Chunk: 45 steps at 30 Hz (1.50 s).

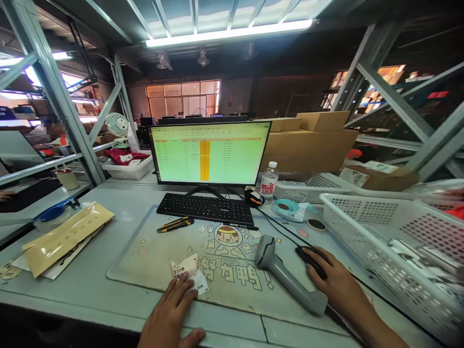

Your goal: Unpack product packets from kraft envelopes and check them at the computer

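My left hand (172, 311) lies palm down at the front of the desk mat, fingers stretched out and resting on the lower part of a small white printed packet (198, 280). My right hand (337, 282) is curved over a black computer mouse (314, 263) on the right of the mat. Between the hands, nearer the right one, a grey barcode scanner (290, 280) lies on its side. Beyond them stand a black keyboard (206, 209) and a lit monitor (181, 159) with a table of rows and an orange column.
A yellow utility knife (176, 224) and a pen lie before the keyboard. Yellow padded envelopes (68, 237) are stacked at left. A water bottle (268, 183), a tape roll (284, 208) and a white plastic basket (366, 241) stand at right. Cardboard boxes (308, 147) rise behind.
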Each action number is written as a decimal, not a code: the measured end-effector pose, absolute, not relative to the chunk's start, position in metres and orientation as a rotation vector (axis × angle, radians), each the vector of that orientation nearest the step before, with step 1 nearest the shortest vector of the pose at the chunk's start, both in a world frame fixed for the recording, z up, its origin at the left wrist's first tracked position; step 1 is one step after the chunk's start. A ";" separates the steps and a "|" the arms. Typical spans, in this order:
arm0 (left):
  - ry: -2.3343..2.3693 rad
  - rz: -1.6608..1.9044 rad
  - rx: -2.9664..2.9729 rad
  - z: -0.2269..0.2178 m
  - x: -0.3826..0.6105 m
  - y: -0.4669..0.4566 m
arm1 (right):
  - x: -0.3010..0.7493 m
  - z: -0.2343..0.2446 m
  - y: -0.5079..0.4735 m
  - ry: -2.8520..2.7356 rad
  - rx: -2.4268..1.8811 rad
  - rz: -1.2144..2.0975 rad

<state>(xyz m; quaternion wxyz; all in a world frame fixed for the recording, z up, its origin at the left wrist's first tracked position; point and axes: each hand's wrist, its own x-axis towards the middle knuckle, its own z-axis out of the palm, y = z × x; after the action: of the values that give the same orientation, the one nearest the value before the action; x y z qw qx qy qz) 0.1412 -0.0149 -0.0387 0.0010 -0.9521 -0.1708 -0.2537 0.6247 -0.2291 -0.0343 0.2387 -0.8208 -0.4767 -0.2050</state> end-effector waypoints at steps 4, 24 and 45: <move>-0.456 -0.814 -2.923 -0.031 0.141 -0.015 | 0.620 -0.034 -0.229 -1.266 -2.279 -0.615; -0.345 -0.656 -3.229 0.085 0.261 0.029 | 0.601 -0.021 -0.227 -1.249 -2.296 -0.652; -0.644 -0.266 -3.153 0.046 0.432 0.080 | 0.595 -0.022 -0.226 -1.231 -2.287 -0.573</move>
<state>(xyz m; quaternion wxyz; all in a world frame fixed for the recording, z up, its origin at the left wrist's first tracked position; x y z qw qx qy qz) 0.4323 0.0799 0.0456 -0.0438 -0.9755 -0.1992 -0.0824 0.5951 -0.2258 -0.0221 0.2384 -0.8351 -0.4495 -0.2092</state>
